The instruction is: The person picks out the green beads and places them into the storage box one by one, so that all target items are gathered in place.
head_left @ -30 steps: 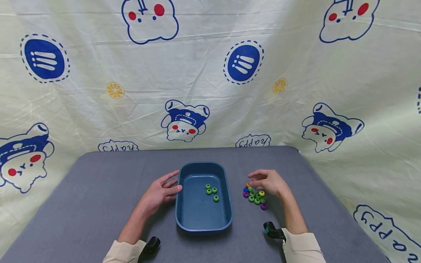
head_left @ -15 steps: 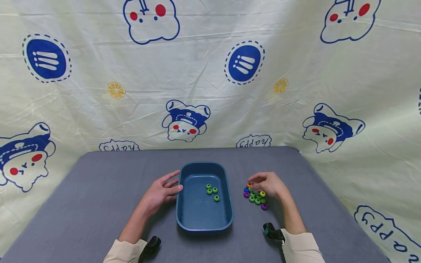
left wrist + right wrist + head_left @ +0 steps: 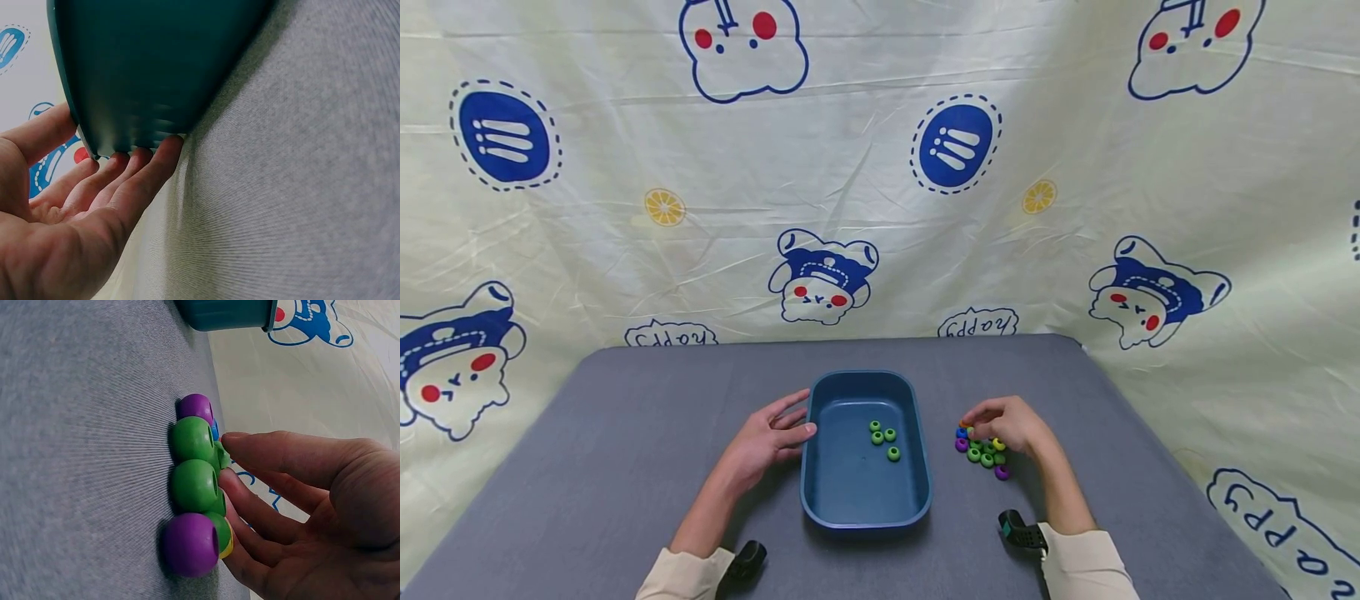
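A blue rectangular bin (image 3: 865,492) stands on the table with several green beads (image 3: 877,437) inside it. My left hand (image 3: 760,446) rests against the bin's left side, its thumb at the rim; in the left wrist view its fingertips touch the outer wall. Right of the bin lies a cluster of beads in green, purple, blue, yellow and orange, among them a purple bead (image 3: 190,545) and a green bead (image 3: 195,485). My right hand (image 3: 1011,423) is over this cluster, thumb and fingers parted around a green bead (image 3: 220,456). Whether they press it is unclear.
The table (image 3: 662,400) has a grey cloth top. A pale printed curtain (image 3: 880,192) hangs behind it and at both sides. Dark wrist devices sit at both cuffs.
My right hand has lowered and shifted slightly left among the beads, covering more of the orange one. The left hand and the bin stay where they were.
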A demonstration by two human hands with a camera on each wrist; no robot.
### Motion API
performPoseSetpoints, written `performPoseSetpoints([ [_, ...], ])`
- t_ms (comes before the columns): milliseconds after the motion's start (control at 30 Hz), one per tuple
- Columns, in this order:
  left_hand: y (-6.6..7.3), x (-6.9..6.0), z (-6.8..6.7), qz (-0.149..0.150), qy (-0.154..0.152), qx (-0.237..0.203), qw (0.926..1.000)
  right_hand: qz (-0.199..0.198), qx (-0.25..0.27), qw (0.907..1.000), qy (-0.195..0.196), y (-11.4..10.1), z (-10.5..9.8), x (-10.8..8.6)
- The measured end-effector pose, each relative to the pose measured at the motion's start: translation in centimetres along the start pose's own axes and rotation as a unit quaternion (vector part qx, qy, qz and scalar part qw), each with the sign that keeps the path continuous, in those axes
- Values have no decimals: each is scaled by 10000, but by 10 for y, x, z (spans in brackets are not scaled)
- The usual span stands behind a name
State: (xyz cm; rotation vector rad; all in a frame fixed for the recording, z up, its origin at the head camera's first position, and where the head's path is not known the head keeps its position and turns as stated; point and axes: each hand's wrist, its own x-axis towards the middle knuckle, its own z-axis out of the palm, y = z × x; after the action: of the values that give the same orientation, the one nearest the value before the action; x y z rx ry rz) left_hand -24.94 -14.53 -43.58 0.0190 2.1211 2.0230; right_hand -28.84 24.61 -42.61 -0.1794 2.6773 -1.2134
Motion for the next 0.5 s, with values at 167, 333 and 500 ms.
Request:
performPoseSetpoints([
  [167, 0, 0, 0, -7, -1, -42, 10000, 31, 63, 10000, 19, 1, 1, 1],
  [333, 0, 0, 0, -10, -19, -54, 10000, 89, 122, 9999, 9, 0, 2, 0],
  [500, 0, 0, -1, 4, -45, -62, 10000, 163, 157, 9997, 27, 0, 3, 1],
])
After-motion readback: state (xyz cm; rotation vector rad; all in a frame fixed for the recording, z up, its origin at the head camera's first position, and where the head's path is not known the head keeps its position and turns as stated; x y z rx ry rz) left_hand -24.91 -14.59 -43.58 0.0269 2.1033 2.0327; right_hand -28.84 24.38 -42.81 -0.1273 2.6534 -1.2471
